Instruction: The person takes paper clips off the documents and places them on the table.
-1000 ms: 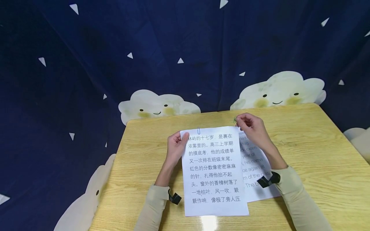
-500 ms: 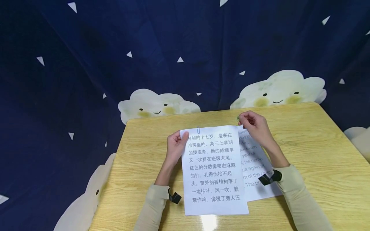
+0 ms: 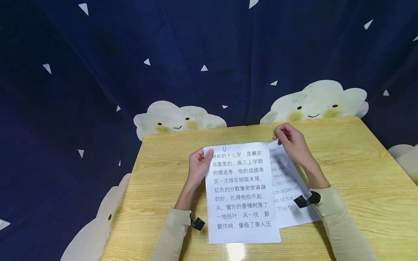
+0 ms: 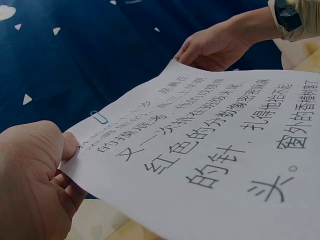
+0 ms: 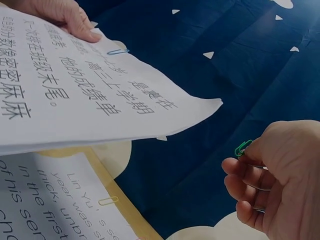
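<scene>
My left hand (image 3: 198,164) grips the upper left corner of a stack of white sheets (image 3: 241,203) printed with Chinese text, thumb on top. A blue paper clip (image 4: 99,117) sits on the top edge of this stack, near the thumb. Off the stack's upper right corner, my right hand (image 3: 294,143) pinches a green paper clip (image 5: 243,148) between thumb and forefinger, apart from the paper. Thin shiny lines show between its other curled fingers; what they are I cannot tell. Partly covered by the held stack are English-printed sheets (image 3: 289,195), with a yellow paper clip (image 5: 108,200) on their top edge.
A light wooden table (image 3: 156,181) lies under the papers. Behind it hangs a dark blue curtain (image 3: 183,47) with white triangles and smiling clouds. Black bands (image 3: 307,199) are on both sleeves.
My right hand has drawn to the right and slightly up with the green paper clip, away from the stack's corner. The left hand and its sheets stay nearly still.
</scene>
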Motion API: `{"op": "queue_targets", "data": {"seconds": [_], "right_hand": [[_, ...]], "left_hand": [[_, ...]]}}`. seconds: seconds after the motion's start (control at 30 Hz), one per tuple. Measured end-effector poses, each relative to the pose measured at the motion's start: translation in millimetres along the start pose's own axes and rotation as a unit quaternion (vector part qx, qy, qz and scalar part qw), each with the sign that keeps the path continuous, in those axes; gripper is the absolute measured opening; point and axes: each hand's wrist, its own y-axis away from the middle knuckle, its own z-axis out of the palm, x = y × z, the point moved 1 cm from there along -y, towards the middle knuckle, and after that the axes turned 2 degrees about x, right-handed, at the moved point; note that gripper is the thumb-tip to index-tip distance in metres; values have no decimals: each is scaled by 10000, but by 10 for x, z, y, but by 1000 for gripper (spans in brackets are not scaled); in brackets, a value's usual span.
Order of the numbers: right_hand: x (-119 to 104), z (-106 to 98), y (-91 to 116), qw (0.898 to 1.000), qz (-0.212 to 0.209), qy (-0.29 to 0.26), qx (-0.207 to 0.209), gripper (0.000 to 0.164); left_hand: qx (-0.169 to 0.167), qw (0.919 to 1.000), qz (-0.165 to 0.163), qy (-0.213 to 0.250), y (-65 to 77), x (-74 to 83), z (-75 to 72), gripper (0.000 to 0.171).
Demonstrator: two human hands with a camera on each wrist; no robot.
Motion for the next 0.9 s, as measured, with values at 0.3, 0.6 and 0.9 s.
{"op": "queue_targets", "data": {"seconds": [0.3,0.6,0.9], "right_hand": [[59,-53,-22,9996,-1,275,114,25],[158,-84,-48,9992,-45,367,181,27],[231,-130,-47,9983,135,490,293,30]], "left_hand": [[6,9999,-97,43,-1,14,5,25],[61,9999,-114,-21,2,-1,6,24],[-11,10000,18,23,4,-3,7,25]]}}
